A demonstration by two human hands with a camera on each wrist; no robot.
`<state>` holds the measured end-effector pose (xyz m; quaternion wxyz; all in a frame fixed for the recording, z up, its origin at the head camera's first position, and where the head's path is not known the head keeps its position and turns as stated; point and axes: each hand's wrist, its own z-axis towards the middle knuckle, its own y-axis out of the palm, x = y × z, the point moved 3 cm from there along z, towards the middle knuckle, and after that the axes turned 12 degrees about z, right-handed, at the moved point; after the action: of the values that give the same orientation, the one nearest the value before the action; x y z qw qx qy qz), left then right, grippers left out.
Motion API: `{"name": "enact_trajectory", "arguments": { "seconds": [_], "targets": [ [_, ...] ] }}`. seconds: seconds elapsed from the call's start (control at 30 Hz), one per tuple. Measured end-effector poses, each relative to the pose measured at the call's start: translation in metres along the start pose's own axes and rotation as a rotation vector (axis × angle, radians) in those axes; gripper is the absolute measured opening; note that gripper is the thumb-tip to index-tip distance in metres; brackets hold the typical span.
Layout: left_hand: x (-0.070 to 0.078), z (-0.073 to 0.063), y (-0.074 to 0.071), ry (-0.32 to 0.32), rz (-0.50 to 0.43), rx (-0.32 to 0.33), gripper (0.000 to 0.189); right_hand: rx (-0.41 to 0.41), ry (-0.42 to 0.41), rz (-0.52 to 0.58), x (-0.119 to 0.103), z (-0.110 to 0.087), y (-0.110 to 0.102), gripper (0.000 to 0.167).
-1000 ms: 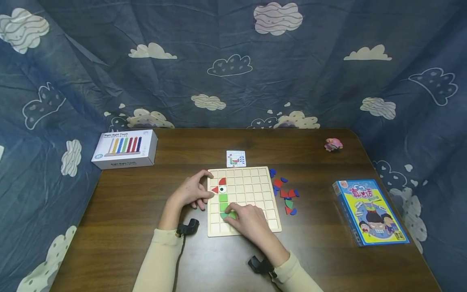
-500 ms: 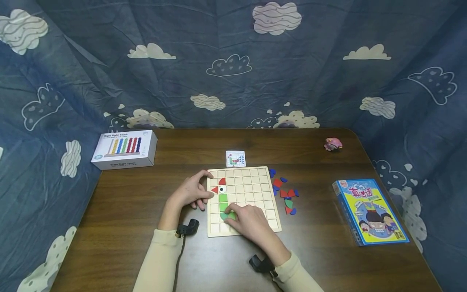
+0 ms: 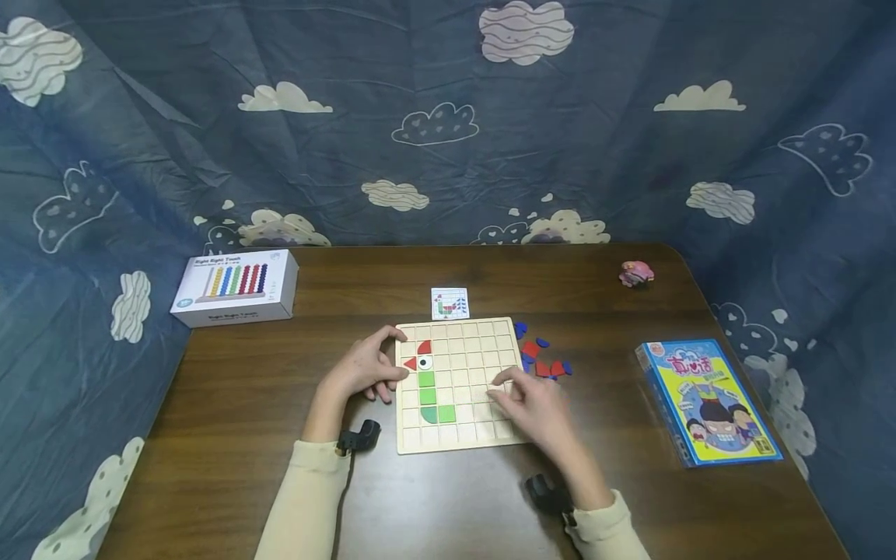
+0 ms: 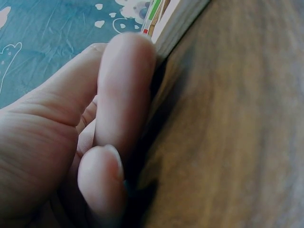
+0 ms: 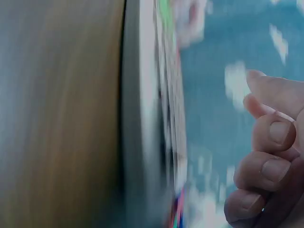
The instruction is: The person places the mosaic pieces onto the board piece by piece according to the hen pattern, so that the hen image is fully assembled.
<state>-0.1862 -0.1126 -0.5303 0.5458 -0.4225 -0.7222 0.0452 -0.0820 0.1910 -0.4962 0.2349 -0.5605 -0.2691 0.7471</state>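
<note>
In the head view a pale wooden grid board (image 3: 469,428) lies on the table. My left hand (image 3: 364,365) rests at its left edge, index finger and thumb touching it at two spots. On the board are a red quarter-circle (image 3: 425,347), a red triangle (image 3: 410,363), an eye tile (image 3: 424,362), several green squares (image 3: 427,396) and a darker green quarter-circle (image 3: 428,415). Over the board's right side hovers my right hand (image 3: 539,408), thumb and index slightly apart, no piece visible between them. The right wrist view shows its other fingers (image 5: 263,171) loosely bent.
Loose red pieces (image 3: 542,369) and blue pieces (image 3: 542,342) lie right of the board, partly behind the right hand. A pattern card (image 3: 449,303) stands beyond it. A white box (image 3: 234,288), a blue-yellow box (image 3: 710,404) and a pink figurine (image 3: 635,274) sit farther out.
My right hand has left the green pieces and moved right across the board, uncovering the green square and quarter-circle in the lower row. My left hand stays at the edge.
</note>
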Motion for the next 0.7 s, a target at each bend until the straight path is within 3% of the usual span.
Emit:
{"name": "enact_trajectory", "arguments": {
  "seconds": [0.07,0.17,0.27,0.47,0.7],
  "targets": [
    [0.000,0.000,0.000,0.000,0.001,0.002,0.062,0.037,0.120,-0.074,0.024,-0.007,-0.023,0.023],
    [0.000,0.000,0.001,0.007,0.005,0.004,0.063,0.015,0.334,-0.168,0.054,-0.018,-0.049,0.034],
    [-0.001,0.000,0.000,0.008,0.011,0.009,0.063,-0.026,0.434,-0.198,0.069,-0.023,-0.058,0.043],
    [-0.001,0.000,0.000,0.004,0.008,0.008,0.062,-0.033,0.448,-0.198,0.073,-0.017,-0.052,0.043],
    [-0.001,0.000,0.000,0.002,0.002,0.008,0.062,-0.037,0.369,-0.198,0.069,-0.012,-0.048,0.024]
  ]
}}
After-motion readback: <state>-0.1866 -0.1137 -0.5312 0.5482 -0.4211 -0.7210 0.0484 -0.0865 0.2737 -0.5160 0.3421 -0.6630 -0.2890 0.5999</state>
